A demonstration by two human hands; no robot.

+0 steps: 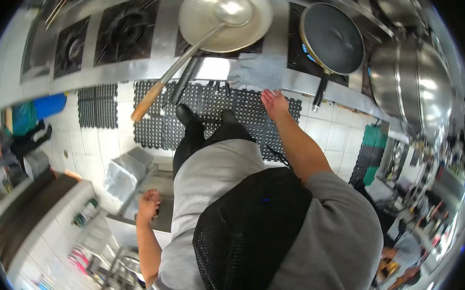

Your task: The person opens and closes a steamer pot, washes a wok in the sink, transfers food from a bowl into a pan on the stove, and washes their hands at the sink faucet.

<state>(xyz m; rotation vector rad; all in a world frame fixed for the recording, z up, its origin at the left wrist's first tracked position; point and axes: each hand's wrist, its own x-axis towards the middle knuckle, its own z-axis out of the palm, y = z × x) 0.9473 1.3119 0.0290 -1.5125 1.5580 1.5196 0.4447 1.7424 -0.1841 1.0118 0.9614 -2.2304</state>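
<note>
"Grey cloth (259, 70), draped at the front edge of the stove (98, 74). Which hand is closer to it?"

"Right hand (275, 103), easily. From that hand, the cloth lies just ahead, towards the stove. I can't tell whether the fingertips touch it."

"Is the hand holding anything?"

"Nothing I can see. It's open, fingers loosely spread. Left hand (149, 204) is well back by the person's other side, fingers curled in; whether something's inside, I can't tell."

"And the ladle (233, 11)?"

"Its bowl rests in the wide pale pan (194, 26). The long axis slants back over the stove's front edge towards the person's left, so the wooden grip (148, 99) sticks out ahead of the left hand, apart from both hands."

"What about that dark frying pan (333, 38)?"

"Off to the right of the cloth, blue flame (307, 51) at its edge. Its handle (321, 90) points back over the front edge, to the right of the right hand."

"Count them for me, then."

"One cloth, one ladle, one pale pan with one black handle (185, 81) beneath the ladle's, and one frying pan. Two hands, both the person's own."
</note>
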